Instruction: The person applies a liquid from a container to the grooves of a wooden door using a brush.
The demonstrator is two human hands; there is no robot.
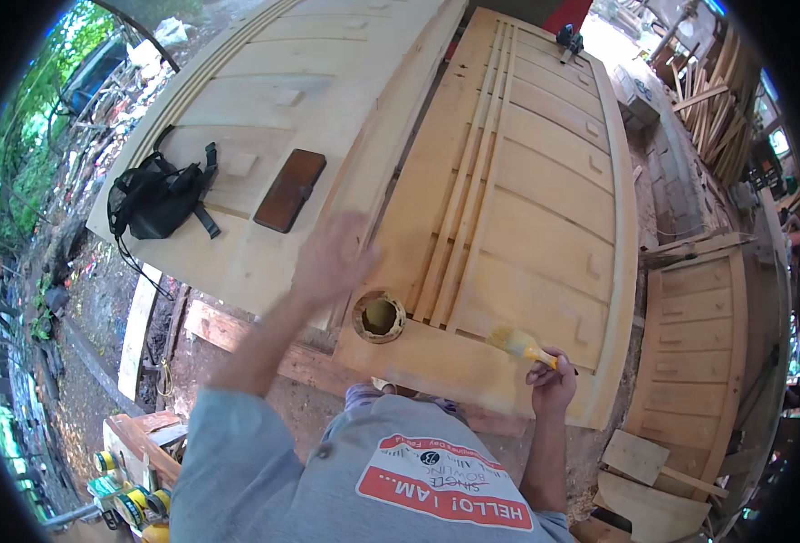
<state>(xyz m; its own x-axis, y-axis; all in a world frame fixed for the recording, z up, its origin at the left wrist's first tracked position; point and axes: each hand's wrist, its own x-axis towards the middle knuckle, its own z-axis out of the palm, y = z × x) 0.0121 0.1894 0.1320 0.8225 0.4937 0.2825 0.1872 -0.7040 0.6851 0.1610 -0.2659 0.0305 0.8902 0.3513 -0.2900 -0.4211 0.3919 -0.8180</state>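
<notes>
My right hand (551, 385) grips the yellow handle of a paintbrush (526, 348). The brush's pale bristles point left, over the near end of a wooden door (545, 290) that lies flat. My left hand (332, 262) is somewhat blurred and appears open and stretched out, with nothing seen in it. It is above the gap between this door and a second, paler door (246, 118) on the left. Near the close left corner of the right-hand door stands a round tub (379, 317) with a crusted rim and yellowish contents.
A black bag with straps (160, 190) and a brown phone case (290, 190) lie on the left door. A dark tool (569, 41) rests at the right door's far end. Another panelled door (694, 353) leans at right. Cans (133, 507) stand lower left; timber strips (712, 100) are stacked upper right.
</notes>
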